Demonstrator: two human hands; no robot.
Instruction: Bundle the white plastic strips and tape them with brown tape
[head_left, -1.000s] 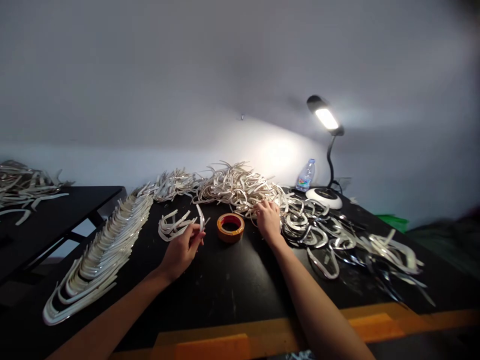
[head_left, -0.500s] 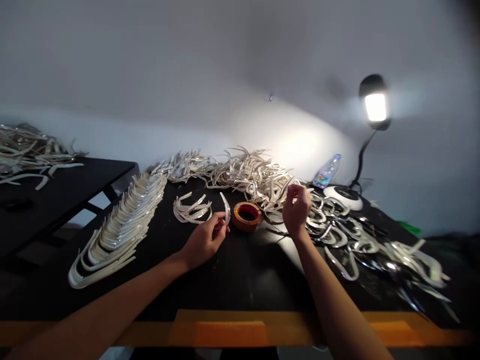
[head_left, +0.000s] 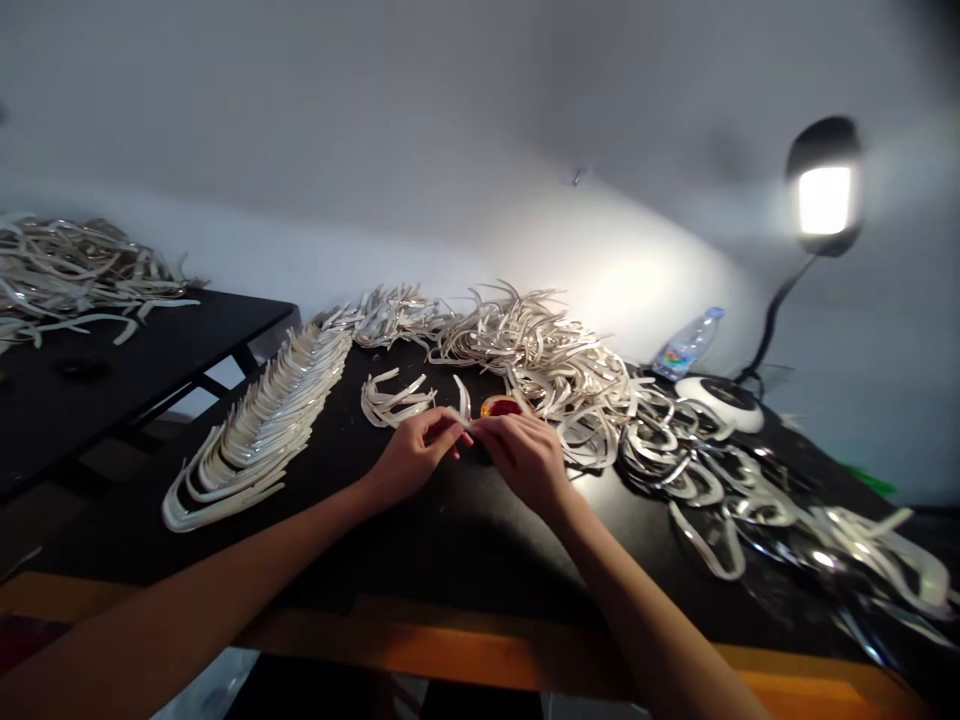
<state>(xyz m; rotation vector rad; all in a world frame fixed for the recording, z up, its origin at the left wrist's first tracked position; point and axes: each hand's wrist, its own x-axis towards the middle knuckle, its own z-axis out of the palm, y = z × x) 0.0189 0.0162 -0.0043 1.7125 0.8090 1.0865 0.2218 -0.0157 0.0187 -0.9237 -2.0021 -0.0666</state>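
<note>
My left hand [head_left: 416, 450] pinches a curved whitish strip [head_left: 463, 397], whose tip stands up above the fingers. Against it, my right hand [head_left: 525, 452] has its fingertips closed at the same strip; whatever lies between them is hidden. Just behind the right fingers sits a roll of orange-brown tape [head_left: 499, 406], partly covered by the hand. Left of the strip lies a small group of loose curved strips [head_left: 394, 402]. A long overlapping row of U-shaped strips [head_left: 262, 415] runs along the table's left side.
A tangled heap of strips [head_left: 540, 340] lies along the wall. Shinier curved pieces [head_left: 705, 470] cover the right side. A water bottle [head_left: 688, 343] and a lit lamp [head_left: 825, 195] stand at back right. Another black table [head_left: 172, 345] at left bears more strips.
My right hand has come down and left from above the heap to meet my left hand at the strip. The camera view has shifted slightly.
</note>
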